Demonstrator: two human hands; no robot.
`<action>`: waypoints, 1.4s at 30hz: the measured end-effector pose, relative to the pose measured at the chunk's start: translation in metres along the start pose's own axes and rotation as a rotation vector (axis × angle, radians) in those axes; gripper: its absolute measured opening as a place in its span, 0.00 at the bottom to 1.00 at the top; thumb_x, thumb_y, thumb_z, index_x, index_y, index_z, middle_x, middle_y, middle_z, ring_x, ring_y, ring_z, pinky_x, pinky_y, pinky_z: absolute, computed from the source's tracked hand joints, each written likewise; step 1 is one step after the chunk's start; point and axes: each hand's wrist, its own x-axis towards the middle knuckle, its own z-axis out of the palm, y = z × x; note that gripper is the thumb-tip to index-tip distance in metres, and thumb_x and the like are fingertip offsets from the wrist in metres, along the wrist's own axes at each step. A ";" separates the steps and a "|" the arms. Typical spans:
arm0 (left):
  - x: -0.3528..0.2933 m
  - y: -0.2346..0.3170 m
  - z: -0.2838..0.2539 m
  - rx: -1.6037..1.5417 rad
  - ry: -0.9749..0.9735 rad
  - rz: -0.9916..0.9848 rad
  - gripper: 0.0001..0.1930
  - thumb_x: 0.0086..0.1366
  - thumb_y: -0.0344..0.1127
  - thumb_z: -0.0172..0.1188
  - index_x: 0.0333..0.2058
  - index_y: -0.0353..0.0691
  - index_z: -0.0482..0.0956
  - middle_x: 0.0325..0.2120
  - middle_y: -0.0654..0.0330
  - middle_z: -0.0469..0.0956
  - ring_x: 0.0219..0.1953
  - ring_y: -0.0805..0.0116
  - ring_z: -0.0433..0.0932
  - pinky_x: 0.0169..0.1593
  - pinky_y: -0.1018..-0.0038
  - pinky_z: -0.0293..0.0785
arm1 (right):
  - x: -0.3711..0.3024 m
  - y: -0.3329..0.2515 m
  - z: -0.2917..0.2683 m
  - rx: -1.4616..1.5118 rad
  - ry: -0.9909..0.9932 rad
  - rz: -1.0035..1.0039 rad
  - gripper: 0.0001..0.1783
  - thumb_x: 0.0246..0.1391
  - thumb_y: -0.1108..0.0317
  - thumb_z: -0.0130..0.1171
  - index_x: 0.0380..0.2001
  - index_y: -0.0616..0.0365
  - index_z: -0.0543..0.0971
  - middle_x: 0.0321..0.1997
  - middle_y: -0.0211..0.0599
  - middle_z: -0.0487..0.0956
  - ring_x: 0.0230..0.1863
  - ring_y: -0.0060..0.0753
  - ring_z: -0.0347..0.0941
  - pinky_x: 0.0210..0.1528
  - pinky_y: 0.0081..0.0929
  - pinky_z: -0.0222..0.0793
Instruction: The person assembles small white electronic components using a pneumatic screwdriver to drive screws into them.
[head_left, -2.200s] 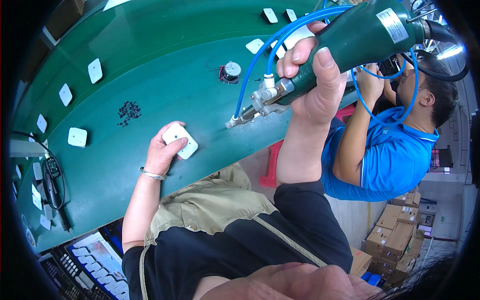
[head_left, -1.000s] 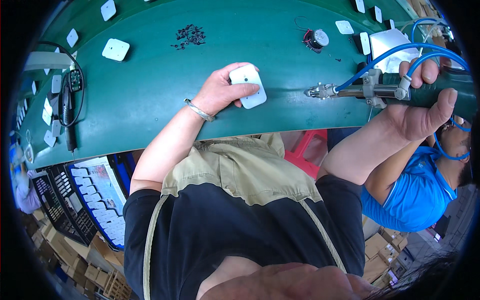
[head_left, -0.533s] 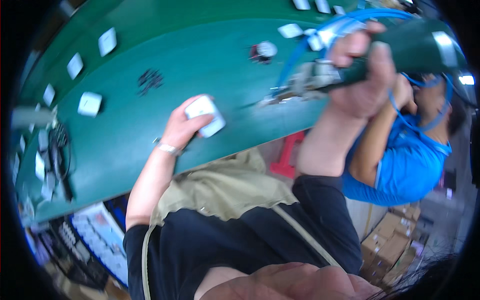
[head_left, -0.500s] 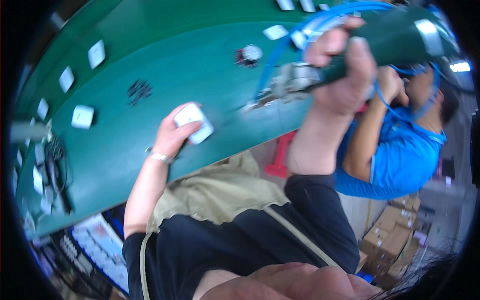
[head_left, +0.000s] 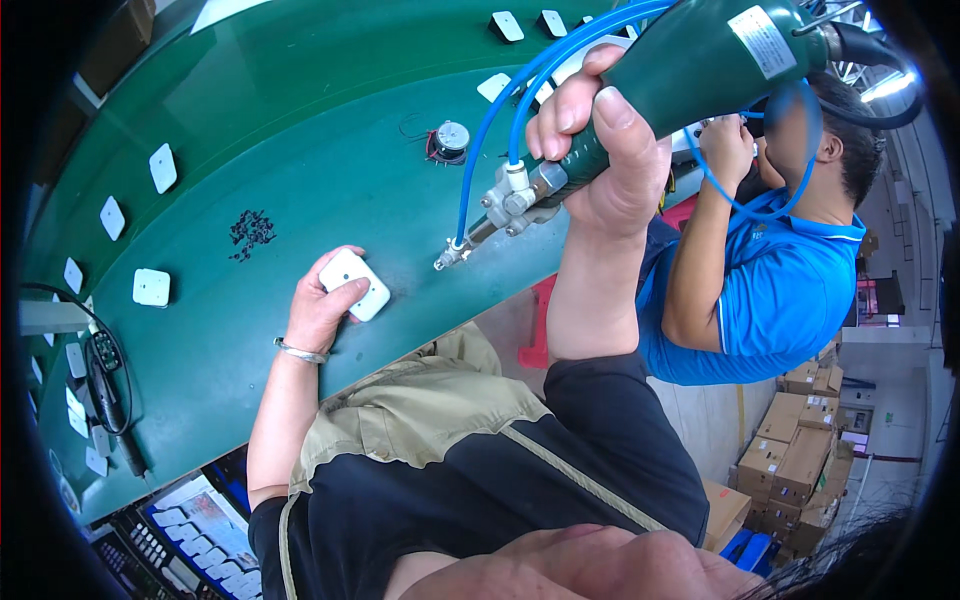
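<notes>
My left hand (head_left: pixel 312 312) rests at the near side of the green table, fingers closed round a white, rounded-square plastic piece (head_left: pixel 347 270). My thumb lies across its face, which shows small dark holes. Raised to the right, my right hand (head_left: pixel 625 165) grips a green hand-held tool (head_left: pixel 690 70) with blue air tubes and a metal nozzle. The tool slants down to the left. Its nozzle tip (head_left: pixel 447 260) is above the table, apart from the white piece. A heap of small black parts (head_left: pixel 250 233) lies beyond my left hand.
A small round device with wires (head_left: pixel 450 140) sits farther back. More white pieces (head_left: pixel 152 287) are scattered along the left and far sides. A black corded hand tool (head_left: pixel 108 385) lies at the left. On my right a co-worker in a blue shirt (head_left: pixel 770 290) works; stacked cartons (head_left: pixel 795 440) stand behind.
The whole view has shifted. The nozzle tip has come slightly closer to the white piece, and the tool, blurred before, is now sharp. My left hand keeps its hold.
</notes>
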 end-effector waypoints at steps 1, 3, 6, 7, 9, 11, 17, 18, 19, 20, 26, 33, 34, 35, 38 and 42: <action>0.001 0.000 0.000 -0.002 0.000 0.003 0.18 0.50 0.28 0.60 0.42 0.40 0.71 0.25 0.67 0.73 0.24 0.80 0.72 0.20 0.85 0.68 | 0.000 0.002 0.001 -0.013 0.017 -0.004 0.18 0.51 0.64 0.52 0.43 0.60 0.65 0.24 0.35 0.70 0.20 0.27 0.67 0.24 0.26 0.65; 0.002 0.000 -0.001 -0.004 -0.002 0.001 0.19 0.50 0.28 0.61 0.42 0.40 0.71 0.25 0.67 0.73 0.24 0.80 0.72 0.20 0.85 0.68 | 0.002 0.002 0.008 0.044 0.074 -0.019 0.18 0.48 0.66 0.55 0.40 0.64 0.66 0.22 0.35 0.70 0.20 0.26 0.68 0.22 0.24 0.65; 0.003 -0.002 -0.002 -0.008 -0.013 0.003 0.19 0.50 0.28 0.61 0.43 0.40 0.71 0.25 0.67 0.73 0.24 0.80 0.72 0.20 0.85 0.68 | 0.005 -0.003 0.016 0.105 0.141 -0.035 0.19 0.45 0.69 0.59 0.38 0.68 0.68 0.19 0.35 0.70 0.19 0.25 0.68 0.20 0.21 0.66; 0.003 -0.002 -0.003 -0.010 -0.020 0.007 0.19 0.49 0.28 0.61 0.43 0.40 0.71 0.25 0.67 0.73 0.24 0.80 0.72 0.20 0.84 0.68 | 0.005 -0.004 0.018 0.112 0.150 -0.034 0.19 0.46 0.69 0.59 0.38 0.68 0.67 0.19 0.35 0.70 0.19 0.25 0.68 0.20 0.21 0.66; 0.001 -0.002 -0.002 -0.012 -0.024 0.013 0.19 0.49 0.28 0.61 0.43 0.40 0.71 0.25 0.67 0.73 0.24 0.80 0.72 0.20 0.84 0.68 | 0.003 -0.005 0.013 0.028 0.089 -0.036 0.21 0.48 0.66 0.55 0.43 0.66 0.64 0.21 0.35 0.70 0.20 0.26 0.67 0.21 0.23 0.64; -0.001 -0.002 -0.002 -0.014 -0.022 0.013 0.20 0.49 0.28 0.61 0.43 0.40 0.71 0.25 0.67 0.73 0.24 0.80 0.72 0.19 0.84 0.68 | 0.000 -0.004 0.010 -0.050 0.031 -0.030 0.23 0.51 0.63 0.52 0.47 0.63 0.61 0.23 0.35 0.70 0.21 0.26 0.66 0.23 0.26 0.62; -0.008 -0.007 -0.006 0.139 0.049 0.032 0.20 0.49 0.29 0.61 0.43 0.38 0.71 0.31 0.64 0.73 0.32 0.77 0.72 0.32 0.81 0.70 | -0.002 0.006 0.009 0.104 0.144 0.056 0.11 0.49 0.67 0.54 0.23 0.65 0.71 0.19 0.36 0.70 0.19 0.26 0.68 0.19 0.21 0.65; -0.009 0.003 0.003 0.136 0.030 0.009 0.20 0.49 0.29 0.61 0.43 0.38 0.71 0.30 0.65 0.73 0.31 0.77 0.72 0.32 0.80 0.70 | -0.004 -0.003 -0.001 0.081 0.086 0.056 0.13 0.52 0.63 0.51 0.24 0.65 0.71 0.21 0.37 0.70 0.20 0.26 0.68 0.21 0.22 0.64; -0.007 0.004 0.005 0.126 -0.006 -0.015 0.21 0.48 0.26 0.59 0.44 0.36 0.70 0.30 0.65 0.72 0.33 0.76 0.71 0.37 0.79 0.69 | -0.004 -0.011 0.002 0.144 0.051 0.045 0.15 0.54 0.61 0.48 0.25 0.64 0.71 0.22 0.36 0.70 0.23 0.26 0.67 0.24 0.22 0.64; -0.007 0.005 0.004 0.108 -0.033 -0.039 0.20 0.50 0.26 0.58 0.44 0.37 0.70 0.30 0.65 0.72 0.33 0.76 0.71 0.37 0.80 0.69 | -0.002 -0.015 0.002 0.251 0.017 0.118 0.18 0.55 0.58 0.46 0.26 0.64 0.70 0.24 0.36 0.70 0.25 0.26 0.67 0.28 0.23 0.63; -0.001 0.007 0.002 0.078 -0.048 -0.061 0.17 0.52 0.28 0.59 0.43 0.41 0.71 0.27 0.66 0.74 0.25 0.80 0.72 0.21 0.85 0.67 | 0.005 -0.002 -0.010 0.182 -0.122 0.064 0.19 0.55 0.57 0.43 0.44 0.61 0.65 0.30 0.36 0.72 0.27 0.27 0.65 0.34 0.29 0.61; -0.005 0.005 -0.003 0.072 -0.068 -0.061 0.18 0.51 0.29 0.60 0.43 0.42 0.71 0.28 0.66 0.75 0.26 0.80 0.73 0.22 0.84 0.67 | 0.004 0.000 -0.009 0.277 -0.189 0.078 0.21 0.54 0.58 0.44 0.46 0.62 0.63 0.30 0.38 0.72 0.28 0.28 0.65 0.33 0.28 0.62; -0.005 0.004 -0.002 0.071 -0.069 -0.059 0.18 0.51 0.29 0.60 0.43 0.42 0.71 0.28 0.66 0.75 0.26 0.80 0.73 0.22 0.84 0.67 | 0.004 0.000 -0.008 0.241 -0.186 0.064 0.21 0.54 0.58 0.45 0.46 0.62 0.63 0.30 0.39 0.72 0.28 0.28 0.65 0.33 0.28 0.62; -0.004 0.005 -0.002 0.070 -0.071 -0.056 0.18 0.51 0.29 0.60 0.42 0.42 0.72 0.28 0.66 0.75 0.26 0.80 0.73 0.22 0.84 0.68 | 0.005 -0.001 -0.008 0.203 -0.183 0.047 0.22 0.54 0.58 0.45 0.46 0.63 0.63 0.30 0.39 0.72 0.28 0.28 0.65 0.33 0.27 0.62; -0.005 0.006 -0.001 0.085 -0.059 -0.062 0.17 0.51 0.29 0.60 0.42 0.42 0.72 0.27 0.66 0.75 0.26 0.80 0.73 0.22 0.84 0.67 | 0.006 0.001 -0.009 0.230 -0.174 0.053 0.22 0.54 0.58 0.45 0.45 0.64 0.64 0.30 0.39 0.72 0.27 0.29 0.65 0.33 0.27 0.62; -0.003 0.003 -0.002 0.086 -0.059 -0.055 0.17 0.51 0.29 0.60 0.42 0.42 0.72 0.27 0.66 0.75 0.26 0.80 0.73 0.22 0.84 0.67 | 0.005 0.001 -0.012 0.273 -0.190 0.064 0.21 0.55 0.57 0.44 0.45 0.63 0.64 0.31 0.39 0.72 0.28 0.28 0.65 0.33 0.27 0.63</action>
